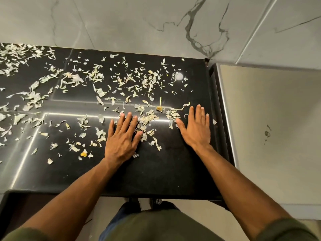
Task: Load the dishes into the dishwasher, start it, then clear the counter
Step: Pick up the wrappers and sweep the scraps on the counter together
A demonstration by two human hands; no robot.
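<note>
both hands, left hand [121,138] and right hand [195,126], lie flat with fingers straight on the black counter [165,171] near its right edge, peel scraps [147,119] between them.

The counter [165,171] before me is black and glossy, and it shows bright lines of reflected light. Pale, dry peels [97,75] lie scattered over most of it, thickest at the far left corner and across the middle. A small heap [147,119] of them lies between my hands. A yellow bit [83,154] lies among the peels near the front, to the left. My left hand [121,136] and my right hand [196,129] rest flat on the counter, palms down, fingers straight and touching the peels.
</note>
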